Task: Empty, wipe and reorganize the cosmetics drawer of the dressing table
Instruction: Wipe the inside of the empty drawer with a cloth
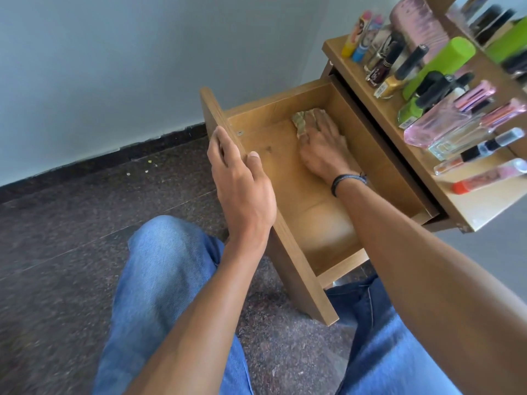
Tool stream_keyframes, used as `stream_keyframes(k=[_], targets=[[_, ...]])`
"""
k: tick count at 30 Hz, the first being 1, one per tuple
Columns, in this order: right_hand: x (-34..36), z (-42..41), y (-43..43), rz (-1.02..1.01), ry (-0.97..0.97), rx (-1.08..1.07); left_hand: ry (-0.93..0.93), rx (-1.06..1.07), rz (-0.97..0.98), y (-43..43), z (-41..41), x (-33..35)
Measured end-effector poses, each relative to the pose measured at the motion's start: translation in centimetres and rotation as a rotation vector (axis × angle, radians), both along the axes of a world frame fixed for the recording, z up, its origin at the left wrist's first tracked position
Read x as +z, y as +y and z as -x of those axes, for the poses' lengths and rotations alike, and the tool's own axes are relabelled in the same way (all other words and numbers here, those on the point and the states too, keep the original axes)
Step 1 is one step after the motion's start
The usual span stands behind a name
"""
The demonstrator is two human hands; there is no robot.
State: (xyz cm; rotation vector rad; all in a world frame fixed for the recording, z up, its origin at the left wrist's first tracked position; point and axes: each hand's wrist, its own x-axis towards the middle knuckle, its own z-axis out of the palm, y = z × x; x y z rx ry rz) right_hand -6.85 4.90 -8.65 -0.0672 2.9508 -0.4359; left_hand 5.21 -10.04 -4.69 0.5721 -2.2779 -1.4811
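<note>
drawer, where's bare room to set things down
In the open wooden drawer, the floor is bare by the nearer side wall and between the right hand on the crumpled greenish cloth and the front panel the left hand grips. The wooden tabletop is crowded with cosmetic bottles.

Head camera, wide-angle, facing down-forward, close above drawer.

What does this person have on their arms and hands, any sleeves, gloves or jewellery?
Both forearms are bare as far as the picture reaches: no sleeves, no gloves. The right hand has a dark corded bracelet round its wrist; the left hand has nothing at its wrist. No ring shows on either.
</note>
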Motion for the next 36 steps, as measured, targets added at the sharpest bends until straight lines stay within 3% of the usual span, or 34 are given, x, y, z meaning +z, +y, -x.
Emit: stream_keyframes(k=[6, 11, 19, 36], targets=[[-0.3, -6.2, -1.2, 0.004, 0.017, 0.152, 0.003, 0.01, -0.012, 0.1, 0.1, -0.1], [0.9, -4.1, -0.4, -0.02, -0.095, 0.218, -0.008, 0.001, -0.007, 0.1, 0.2, 0.0], [2.2, 1.1, 0.8, -0.091, -0.21, 0.086, -0.005, -0.024, -0.01, -0.1, 0.1, 0.0], [6.8, -8.1, 5.8, -0.271, -0.448, -0.008, 0.026, -0.007, 0.023, -0.2, 0.1, 0.0]])
